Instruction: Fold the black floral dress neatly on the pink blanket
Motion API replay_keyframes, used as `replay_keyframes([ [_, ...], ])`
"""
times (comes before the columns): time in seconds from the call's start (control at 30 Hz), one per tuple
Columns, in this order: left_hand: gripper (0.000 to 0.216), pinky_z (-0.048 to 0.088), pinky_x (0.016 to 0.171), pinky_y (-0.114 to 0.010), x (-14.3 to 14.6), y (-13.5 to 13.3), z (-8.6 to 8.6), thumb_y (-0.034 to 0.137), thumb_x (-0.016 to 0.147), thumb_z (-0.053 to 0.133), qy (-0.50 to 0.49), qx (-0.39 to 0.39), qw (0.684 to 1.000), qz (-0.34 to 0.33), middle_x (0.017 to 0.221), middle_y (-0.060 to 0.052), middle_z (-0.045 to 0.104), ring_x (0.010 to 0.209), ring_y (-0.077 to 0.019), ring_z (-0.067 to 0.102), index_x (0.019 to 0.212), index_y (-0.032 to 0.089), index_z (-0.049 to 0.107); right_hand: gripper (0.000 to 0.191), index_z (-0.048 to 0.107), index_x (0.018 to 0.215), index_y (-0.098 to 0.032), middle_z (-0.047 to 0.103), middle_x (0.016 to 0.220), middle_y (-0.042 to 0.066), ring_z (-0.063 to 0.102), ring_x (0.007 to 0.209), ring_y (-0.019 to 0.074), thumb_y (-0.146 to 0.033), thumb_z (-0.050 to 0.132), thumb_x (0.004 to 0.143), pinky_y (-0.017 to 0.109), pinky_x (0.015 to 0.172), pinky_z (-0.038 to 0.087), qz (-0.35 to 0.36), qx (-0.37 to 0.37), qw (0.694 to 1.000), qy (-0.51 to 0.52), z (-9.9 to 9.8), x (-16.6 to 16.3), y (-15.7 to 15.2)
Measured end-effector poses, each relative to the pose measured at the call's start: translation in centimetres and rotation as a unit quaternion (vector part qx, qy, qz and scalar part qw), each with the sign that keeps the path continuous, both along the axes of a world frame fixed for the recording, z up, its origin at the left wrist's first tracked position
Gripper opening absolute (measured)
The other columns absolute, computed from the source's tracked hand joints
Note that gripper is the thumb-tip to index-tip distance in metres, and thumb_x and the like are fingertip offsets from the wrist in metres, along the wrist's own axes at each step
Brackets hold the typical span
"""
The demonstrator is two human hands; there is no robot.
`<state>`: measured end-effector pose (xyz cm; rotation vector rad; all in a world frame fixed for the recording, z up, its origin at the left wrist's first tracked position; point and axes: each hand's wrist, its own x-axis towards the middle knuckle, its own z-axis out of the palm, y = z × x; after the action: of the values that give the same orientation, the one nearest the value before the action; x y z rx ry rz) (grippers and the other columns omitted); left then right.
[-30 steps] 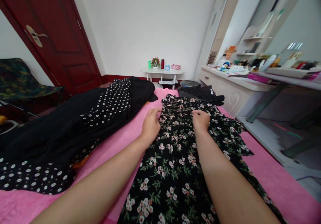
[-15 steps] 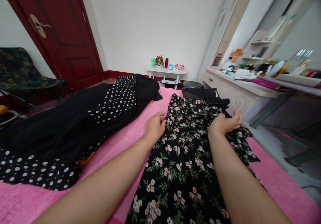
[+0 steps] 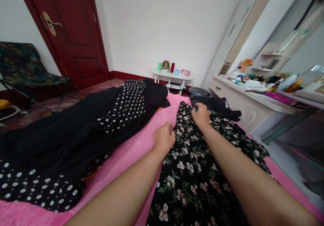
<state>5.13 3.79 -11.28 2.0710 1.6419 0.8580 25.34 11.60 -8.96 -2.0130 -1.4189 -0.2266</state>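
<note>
A black floral dress with pink-white blossoms and green leaves lies spread over a pink blanket. At its left edge my left hand is closed, its curled fingers on the cloth. Higher up, my right hand bends its fingers down onto the upper part of the dress, closed on the fabric; its fingertips are partly hidden. To the left lies a long black garment with white-dotted panels. Folded dark clothing rests just beyond the dress.
A white side table with small items stands by the far wall. Along the right runs a cluttered dresser. A camouflage folding chair stands left, near a dark red door.
My right hand has moved left and away from me, from the dress's right side to its upper part. My left hand stays at the left edge. The view has shifted slightly.
</note>
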Motion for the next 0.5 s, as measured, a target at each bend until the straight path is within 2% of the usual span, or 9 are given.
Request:
replay_keyframes([
  [0.07,0.025,0.042,0.068,-0.028,0.0,0.0,0.0,0.022,0.078,0.051,-0.001,0.000,1.000,-0.001,0.081,0.001,0.069,0.081,-0.0194,0.064,0.101,0.029,0.059,0.055,0.047,0.128,-0.016,0.055,0.118,0.015,0.059,0.096,0.0246,-0.031,0.059,0.077,0.035,0.083,0.045,-0.021,-0.051,0.998,-0.031,0.0,0.4,1.5],
  [0.1,0.025,0.042,0.067,-0.028,0.0,0.0,0.1,0.022,0.077,0.050,-0.002,0.000,1.000,-0.001,0.082,0.001,0.069,0.080,-0.0196,0.064,0.100,0.028,0.059,0.055,0.049,0.126,-0.016,0.057,0.114,0.014,0.060,0.096,0.0246,-0.032,0.062,0.076,0.034,0.082,0.045,-0.020,-0.071,0.996,-0.045,0.0,0.7,2.2],
  [0.17,0.026,0.042,0.067,-0.029,-0.1,0.1,0.1,0.020,0.076,0.049,-0.009,-0.001,1.000,0.007,0.084,0.001,0.069,0.080,-0.0199,0.064,0.100,0.028,0.059,0.037,0.059,0.113,-0.017,0.063,0.102,0.011,0.061,0.093,0.0234,-0.028,0.060,0.077,0.031,0.081,0.045,-0.015,-0.091,0.994,-0.065,0.0,1.3,3.2],
  [0.23,0.028,0.042,0.067,-0.029,-0.1,0.1,0.2,0.018,0.076,0.048,-0.023,-0.001,0.999,0.023,0.087,0.000,0.069,0.081,-0.0198,0.063,0.100,0.028,0.057,0.023,0.066,0.099,-0.018,0.065,0.095,0.010,0.061,0.092,0.0233,-0.023,0.052,0.081,0.030,0.081,0.044,-0.022,-0.084,0.993,-0.075,0.1,2.0,3.8],
  [0.37,0.028,0.042,0.068,-0.030,0.0,0.1,0.1,0.016,0.076,0.047,-0.033,-0.001,0.999,0.040,0.086,0.000,0.068,0.081,-0.0200,0.063,0.100,0.027,0.056,0.027,0.066,0.100,-0.016,0.064,0.098,0.013,0.060,0.092,0.0248,-0.019,0.045,0.083,0.032,0.080,0.044,-0.055,-0.059,0.992,-0.092,-0.3,2.8,4.4],
  [0.5,0.025,0.044,0.069,-0.032,0.2,0.1,0.0,0.014,0.076,0.047,-0.011,0.010,1.000,0.027,0.088,-0.002,0.067,0.081,-0.0212,0.062,0.096,0.025,0.057,0.028,0.065,0.102,-0.014,0.060,0.099,0.015,0.060,0.087,0.0237,-0.017,0.044,0.083,0.031,0.076,0.044,-0.052,-0.074,0.989,-0.122,-1.8,2.2,4.1],
])
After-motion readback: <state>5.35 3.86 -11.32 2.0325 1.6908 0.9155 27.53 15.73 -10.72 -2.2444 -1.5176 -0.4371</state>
